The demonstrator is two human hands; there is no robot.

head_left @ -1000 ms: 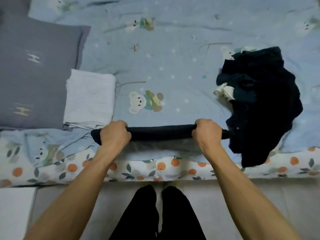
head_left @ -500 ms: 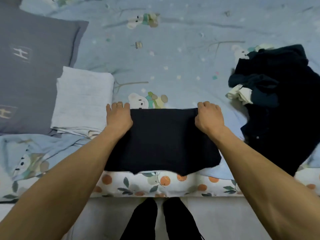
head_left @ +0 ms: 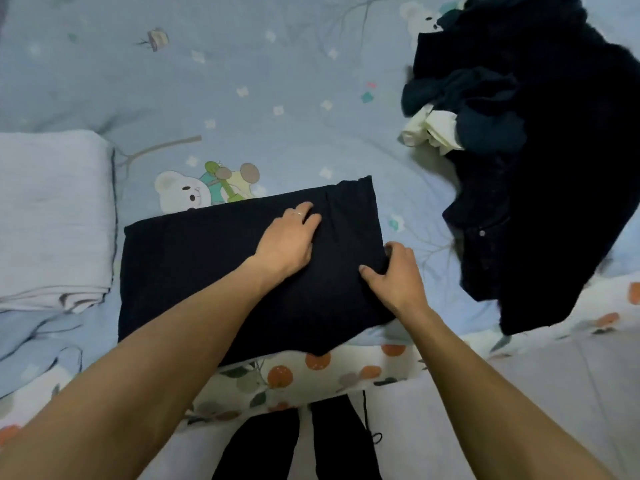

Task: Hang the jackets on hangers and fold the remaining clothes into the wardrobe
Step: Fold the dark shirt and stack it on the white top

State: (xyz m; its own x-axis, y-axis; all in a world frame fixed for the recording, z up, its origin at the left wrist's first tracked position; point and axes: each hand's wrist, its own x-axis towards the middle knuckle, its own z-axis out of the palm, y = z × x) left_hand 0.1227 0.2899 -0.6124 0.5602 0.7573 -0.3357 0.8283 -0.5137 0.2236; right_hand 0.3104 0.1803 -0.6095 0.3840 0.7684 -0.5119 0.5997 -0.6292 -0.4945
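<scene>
Folded dark garment [head_left: 207, 271] flat near front edge of bed [head_left: 242, 98]. Left hand [head_left: 287, 242] pressed flat on it, fingers [head_left: 306, 211] straight, together. Right hand [head_left: 398, 275] at garment's right edge, thumb on top, fingers curled under, pinching fabric. Dark clothes pile [head_left: 540, 150] toward right edge. Folded white cloth [head_left: 52, 216] at left edge.

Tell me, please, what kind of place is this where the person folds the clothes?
Most likely a bedroom at home. The dark garment lies on a bed with a blue bear-print cover, a folded pale blanket beside it, and a pile of dark clothes waits at the right.
</scene>
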